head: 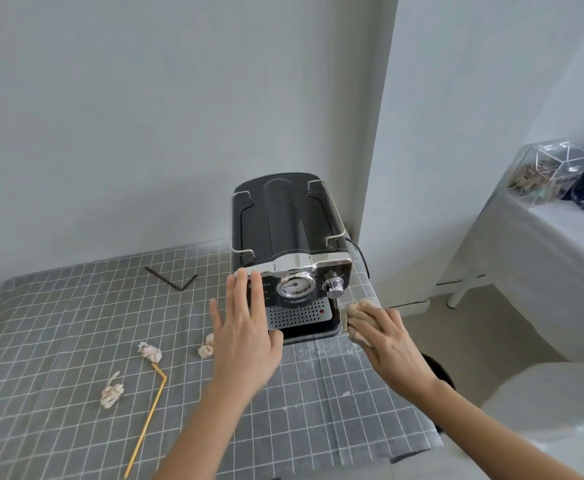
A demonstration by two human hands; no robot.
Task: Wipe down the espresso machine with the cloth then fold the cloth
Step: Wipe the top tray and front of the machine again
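We look down from head height at a black and chrome espresso machine (289,244) standing near the back right corner of a desk (318,393) covered in a grey grid-patterned cloth.

Our left hand (245,330) lies flat with straight, spread fingers against the machine's front left edge, holding nothing; we judge it is there to brace the machine so it does not slide.

Our right hand (384,337) presses a bunched beige cloth (356,313) against the machine's lower right side, just below the chrome knob (333,285), fingers curled over the wad. This looks like wiping under way, with the folding not yet begun.

A round pressure gauge (295,285) sits in the middle of the front panel. Beneath it is a small nameplate (299,300), too blurred to read.

On the desk to the left lie three crumpled paper scraps (150,351), a yellow bendy straw (148,417) and a dark hex key (173,280).
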